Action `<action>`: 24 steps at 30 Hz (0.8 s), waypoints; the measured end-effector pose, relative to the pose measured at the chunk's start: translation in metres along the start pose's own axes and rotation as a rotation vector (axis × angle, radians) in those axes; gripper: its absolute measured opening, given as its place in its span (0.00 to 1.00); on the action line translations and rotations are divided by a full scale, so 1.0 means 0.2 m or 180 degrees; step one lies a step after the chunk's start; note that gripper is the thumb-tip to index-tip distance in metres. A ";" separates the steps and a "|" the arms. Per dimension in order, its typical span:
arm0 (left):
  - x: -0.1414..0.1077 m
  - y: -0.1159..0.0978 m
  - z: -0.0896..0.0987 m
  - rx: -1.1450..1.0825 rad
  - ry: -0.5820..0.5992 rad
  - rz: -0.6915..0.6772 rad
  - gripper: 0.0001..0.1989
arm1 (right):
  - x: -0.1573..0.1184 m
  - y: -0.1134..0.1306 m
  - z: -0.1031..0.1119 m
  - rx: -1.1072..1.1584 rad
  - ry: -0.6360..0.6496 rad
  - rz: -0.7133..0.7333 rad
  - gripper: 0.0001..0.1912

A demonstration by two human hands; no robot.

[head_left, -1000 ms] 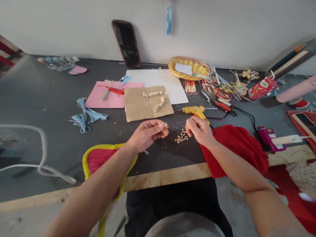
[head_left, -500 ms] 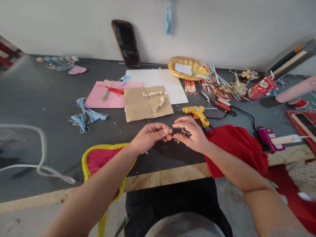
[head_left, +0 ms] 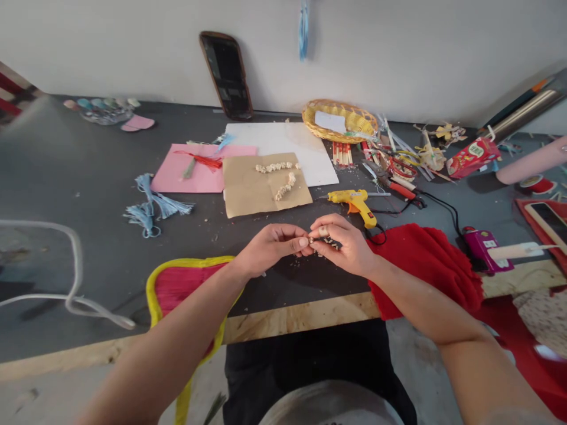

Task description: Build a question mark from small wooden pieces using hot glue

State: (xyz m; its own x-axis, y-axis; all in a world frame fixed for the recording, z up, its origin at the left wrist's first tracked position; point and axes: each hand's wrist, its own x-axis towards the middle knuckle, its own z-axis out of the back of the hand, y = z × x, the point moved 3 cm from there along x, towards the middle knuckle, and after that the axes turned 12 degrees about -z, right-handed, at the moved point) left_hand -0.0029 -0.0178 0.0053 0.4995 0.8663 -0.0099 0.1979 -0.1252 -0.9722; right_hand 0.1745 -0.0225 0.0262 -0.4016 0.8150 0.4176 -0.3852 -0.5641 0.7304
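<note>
My left hand [head_left: 281, 243] is closed, its thumb and forefinger pinching a small pale piece [head_left: 311, 239] too tiny to make out clearly. From the other side, the fingertips of my right hand [head_left: 343, 242] close on the same piece, and a band of tape or plaster wraps one of its fingers. Small beige bits [head_left: 330, 241] lie on the dark table behind and under the right hand, partly hidden. Just beyond the hands, knobbly cream clusters [head_left: 286, 186] rest in two rows on a sheet of brown paper [head_left: 241, 186].
A yellow glue gun [head_left: 354, 203] lies beyond my right hand, near a red cloth [head_left: 425, 268]. Blue tassels [head_left: 153, 203], pink paper [head_left: 170, 171] and a white cable [head_left: 77, 265] are to the left. A wicker basket [head_left: 310, 121], pliers [head_left: 401, 188] and a red drink carton [head_left: 472, 158] stand farther back.
My right hand's fingertips have come together with my left hand's at the small piece; a gap showed between the hands before. The view has shifted slightly.
</note>
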 end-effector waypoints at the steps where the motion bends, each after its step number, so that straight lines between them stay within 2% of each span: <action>1: 0.00 0.00 0.00 -0.0030 -0.0041 0.0018 0.14 | 0.00 0.00 0.00 -0.0002 -0.0004 0.0042 0.05; 8: 0.00 0.01 0.00 -0.0099 -0.0149 0.0084 0.13 | 0.00 0.00 -0.01 -0.0134 -0.0120 0.0230 0.06; 15: 0.00 0.02 0.00 -0.0025 -0.0184 0.0070 0.14 | 0.00 0.00 -0.02 -0.0185 -0.0107 0.0232 0.05; 24: 0.00 0.02 0.01 -0.0257 -0.0226 0.0028 0.12 | -0.01 0.00 -0.01 -0.0150 -0.0110 0.0146 0.08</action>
State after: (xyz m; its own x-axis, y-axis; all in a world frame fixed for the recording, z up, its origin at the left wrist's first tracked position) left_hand -0.0036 -0.0177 0.0006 0.4411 0.8967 -0.0377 0.2626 -0.1691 -0.9500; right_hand 0.1728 -0.0238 0.0237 -0.3910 0.7919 0.4690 -0.4061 -0.6058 0.6842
